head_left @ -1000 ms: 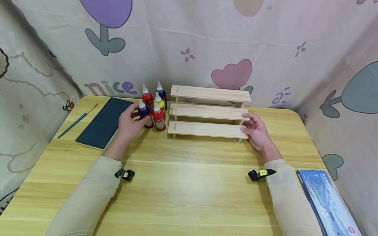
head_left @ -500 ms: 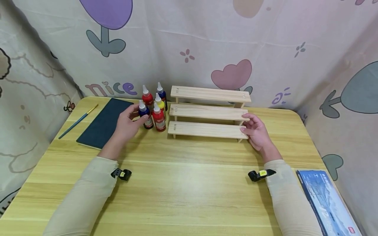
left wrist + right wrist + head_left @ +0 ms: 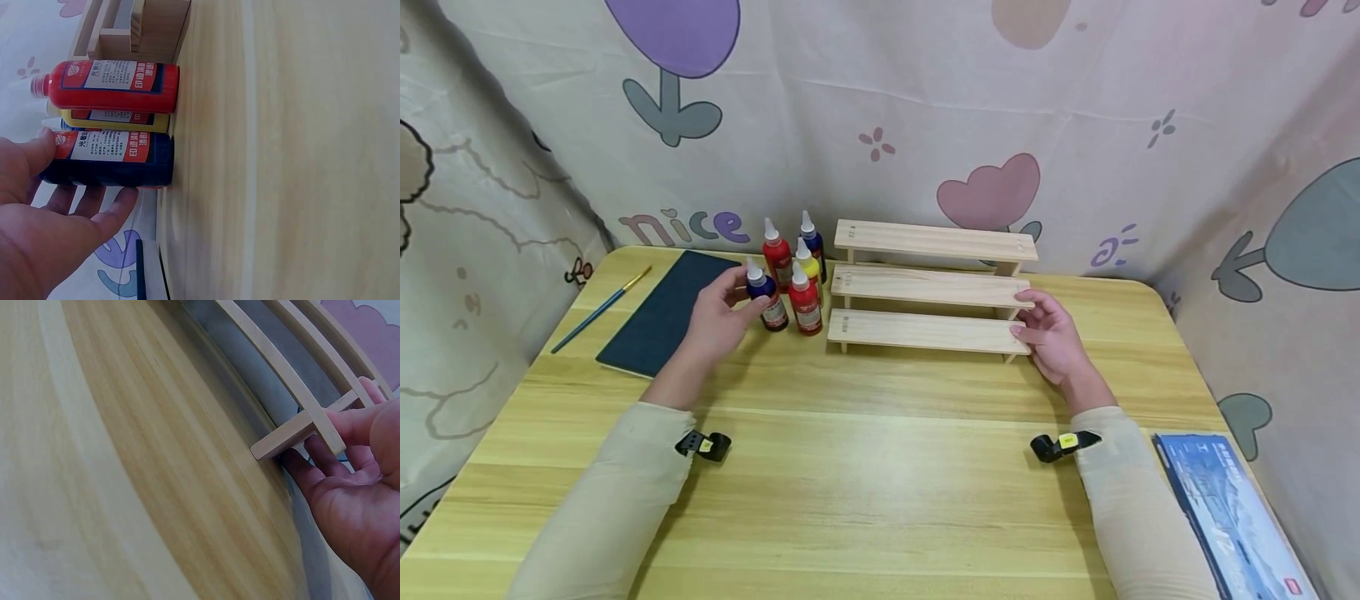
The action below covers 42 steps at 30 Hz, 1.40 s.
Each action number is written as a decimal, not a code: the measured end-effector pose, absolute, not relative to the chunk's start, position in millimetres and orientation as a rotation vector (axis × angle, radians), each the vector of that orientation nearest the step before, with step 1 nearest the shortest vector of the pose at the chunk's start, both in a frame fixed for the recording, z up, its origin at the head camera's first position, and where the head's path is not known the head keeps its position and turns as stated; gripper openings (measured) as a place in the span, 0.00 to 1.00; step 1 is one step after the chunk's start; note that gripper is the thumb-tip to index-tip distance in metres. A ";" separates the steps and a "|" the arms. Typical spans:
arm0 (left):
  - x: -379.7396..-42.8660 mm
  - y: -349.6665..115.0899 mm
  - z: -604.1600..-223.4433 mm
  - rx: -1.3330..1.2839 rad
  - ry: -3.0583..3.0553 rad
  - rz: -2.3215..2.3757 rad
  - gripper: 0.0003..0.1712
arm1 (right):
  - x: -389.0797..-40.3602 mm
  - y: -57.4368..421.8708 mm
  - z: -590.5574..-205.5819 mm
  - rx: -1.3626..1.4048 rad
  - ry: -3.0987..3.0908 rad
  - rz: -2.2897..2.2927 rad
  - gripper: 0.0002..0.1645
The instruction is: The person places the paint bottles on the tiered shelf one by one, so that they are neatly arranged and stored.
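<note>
In the head view my left hand [image 3: 718,315] holds a dark blue ink bottle [image 3: 767,304] with a white nozzle, at the front left of a bottle group. The left wrist view shows the thumb against the bottle [image 3: 119,159] near its shoulder and the fingers behind it. Beside it stand a red bottle [image 3: 805,310], a yellow one [image 3: 810,267], another red one [image 3: 777,257] and another blue one [image 3: 812,240]. My right hand [image 3: 1052,337] grips the right end of a three-tier wooden display rack [image 3: 925,329], thumb on the lowest board, fingers behind it.
A dark notebook [image 3: 655,321] lies left of the bottles, with a blue-handled paintbrush [image 3: 598,312] beyond it. A blue flat box [image 3: 1232,508] lies at the table's right edge. A printed curtain [image 3: 880,100] hangs behind the table.
My left hand has shifted slightly left with the dark blue bottle, which now tilts a little and stands farther from the front red bottle. The right hand and rack have stayed put.
</note>
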<state>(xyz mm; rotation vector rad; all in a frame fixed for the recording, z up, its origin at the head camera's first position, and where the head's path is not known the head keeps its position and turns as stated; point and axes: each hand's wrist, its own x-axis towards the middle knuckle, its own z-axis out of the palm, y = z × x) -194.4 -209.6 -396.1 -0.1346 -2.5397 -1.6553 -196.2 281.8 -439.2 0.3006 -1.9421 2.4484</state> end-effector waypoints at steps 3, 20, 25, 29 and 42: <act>-192.1 -211.6 -395.0 -0.136 -2.540 -1.648 0.27 | -196.7 282.7 -440.3 0.301 -1.937 2.451 0.34; -158.6 -221.8 -369.7 -0.088 -2.539 -1.619 0.28 | -195.4 280.9 -436.7 0.293 -2.009 2.399 0.34; -150.7 -222.3 -365.4 -0.116 -2.520 -1.615 0.29 | -195.3 281.8 -436.0 0.250 -2.058 2.349 0.32; -146.3 -220.8 -360.7 -0.162 -2.493 -1.638 0.29 | -194.8 282.2 -435.8 0.226 -2.075 2.329 0.32; -138.9 -211.8 -330.8 -0.310 -2.453 -1.663 0.25 | -194.0 280.5 -435.1 0.231 -2.069 2.331 0.33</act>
